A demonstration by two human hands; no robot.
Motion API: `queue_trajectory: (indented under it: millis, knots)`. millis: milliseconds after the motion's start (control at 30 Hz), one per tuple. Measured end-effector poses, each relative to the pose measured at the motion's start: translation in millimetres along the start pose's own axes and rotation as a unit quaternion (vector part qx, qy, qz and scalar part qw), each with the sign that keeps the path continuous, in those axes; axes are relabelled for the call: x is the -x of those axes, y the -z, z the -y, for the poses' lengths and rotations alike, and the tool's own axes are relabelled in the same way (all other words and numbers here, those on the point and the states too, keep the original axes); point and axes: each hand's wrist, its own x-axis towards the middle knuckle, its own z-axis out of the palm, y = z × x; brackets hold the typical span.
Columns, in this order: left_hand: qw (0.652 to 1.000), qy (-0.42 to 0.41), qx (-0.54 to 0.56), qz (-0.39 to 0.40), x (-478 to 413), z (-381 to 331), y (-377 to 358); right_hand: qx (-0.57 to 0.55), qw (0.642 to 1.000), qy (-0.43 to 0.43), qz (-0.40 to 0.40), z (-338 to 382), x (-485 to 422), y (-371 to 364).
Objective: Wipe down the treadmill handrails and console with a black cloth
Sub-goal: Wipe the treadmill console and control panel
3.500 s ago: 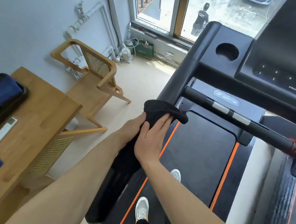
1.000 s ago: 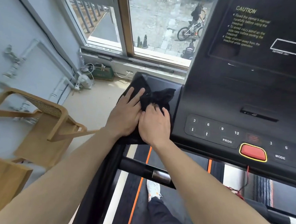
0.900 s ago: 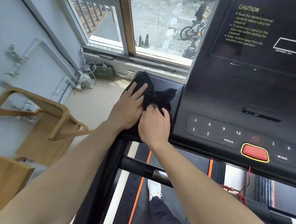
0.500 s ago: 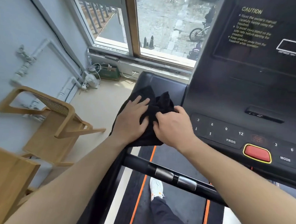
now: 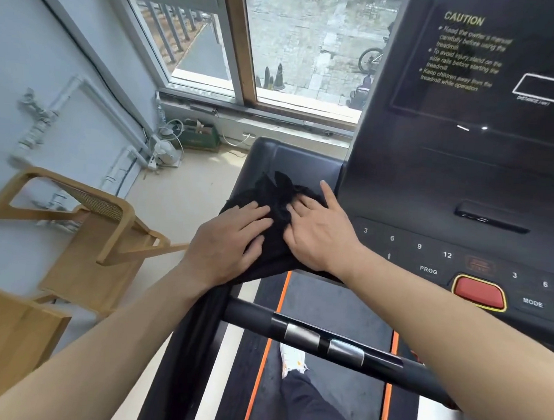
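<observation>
A bunched black cloth [image 5: 275,195] lies on the left tray of the treadmill console [image 5: 467,190], beside the button panel. My left hand [image 5: 227,239] presses flat on the cloth's near left part. My right hand [image 5: 316,232] presses on its right part, fingers spread, the thumb near the console's upright edge. A black cross handrail [image 5: 252,316] with silver sensor plates runs below my wrists. The left side handrail [image 5: 194,335] drops toward me under my left forearm.
A red stop button [image 5: 478,291] sits on the panel right of my right hand. A wooden chair [image 5: 97,230] stands left of the treadmill, with a wooden table corner [image 5: 8,332] nearer me. The belt with orange stripes [image 5: 327,311] and my shoe [image 5: 291,358] show below.
Both hands and the cloth went from the left handrail up onto the console's left tray. In the last half second the right hand slid slightly right and forward on the cloth.
</observation>
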Motion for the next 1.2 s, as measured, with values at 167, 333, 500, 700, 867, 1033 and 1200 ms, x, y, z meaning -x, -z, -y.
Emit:
queue_trajectory:
  millis: [167,333,500,700,867,1033,1200]
  knots:
    - [0.995,0.086,-0.028,0.042,-1.5,-14.7,-6.1,-0.042,0.998,0.049,0.012,-4.4,-1.9,7.8]
    - [0.979,0.173,0.013,0.109,-29.1,-22.4,-8.5,0.022,0.999,0.049,0.001,-14.5,4.8,18.0]
    - [0.967,0.25,0.005,0.043,-67.2,-26.7,-11.1,0.017,0.991,-0.082,-0.1,-32.7,7.8,15.0]
    - [0.956,0.279,-0.07,0.063,-92.9,-26.9,-7.1,0.061,0.985,-0.149,-0.065,-28.6,-35.0,19.7]
    - [0.933,0.354,-0.026,0.057,-75.7,-41.7,-3.7,0.069,0.992,-0.041,-0.098,-30.0,-55.5,26.1]
    - [0.904,0.42,-0.011,0.076,-72.8,-50.3,-3.5,0.071,0.975,0.2,-0.067,-41.7,-82.8,35.7]
    - [0.916,0.377,-0.106,0.084,-84.2,-42.3,-4.3,0.107,0.981,0.152,-0.06,-32.3,-81.1,44.7]
